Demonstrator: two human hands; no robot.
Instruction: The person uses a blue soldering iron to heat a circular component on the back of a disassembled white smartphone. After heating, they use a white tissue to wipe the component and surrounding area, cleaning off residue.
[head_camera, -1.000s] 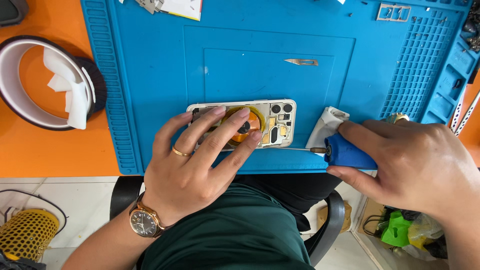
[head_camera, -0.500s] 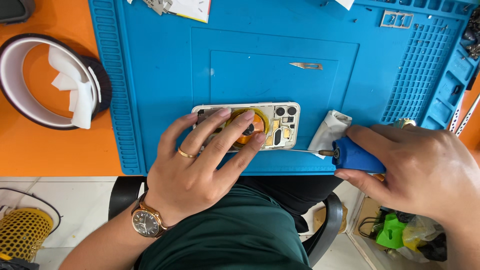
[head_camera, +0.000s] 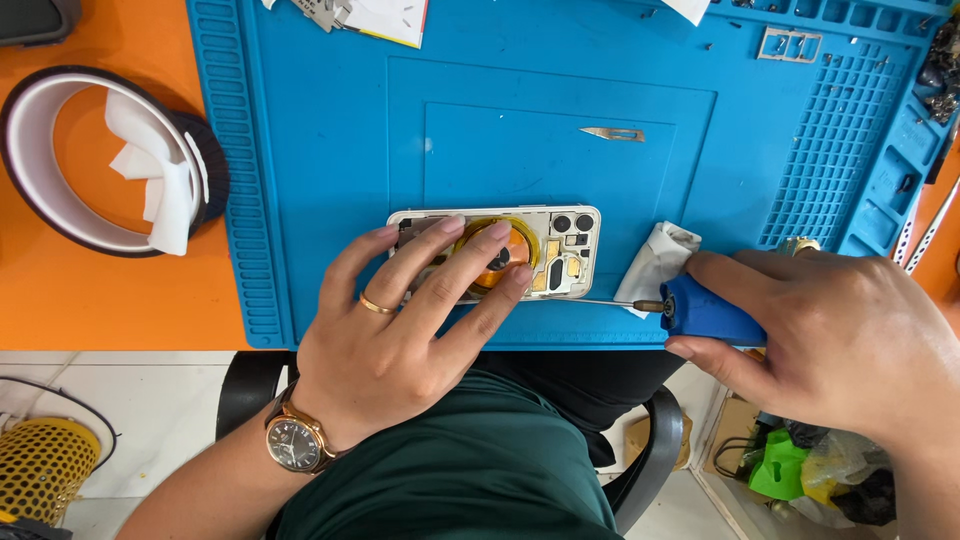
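An opened white phone housing (head_camera: 560, 250) lies on the blue work mat (head_camera: 330, 180), its inner parts and an orange-yellow round coil showing. My left hand (head_camera: 400, 330), with a ring and a wristwatch, presses flat on the phone with fingers spread. My right hand (head_camera: 840, 340) grips a blue-handled screwdriver (head_camera: 700, 312). Its thin shaft runs left, and the tip sits at the phone's lower right edge. A crumpled white wipe (head_camera: 655, 262) lies just right of the phone, above the shaft.
A scalpel blade (head_camera: 612, 133) lies on the mat behind the phone. A roll of tape with white paper scraps (head_camera: 110, 160) sits on the orange table at left. Small parts fill the mat's trays (head_camera: 900, 120) at right. A yellow mesh bin (head_camera: 40, 470) stands on the floor.
The view has shifted slightly. Both hands stay as they were, left on the phone, right on the screwdriver at the phone's edge.
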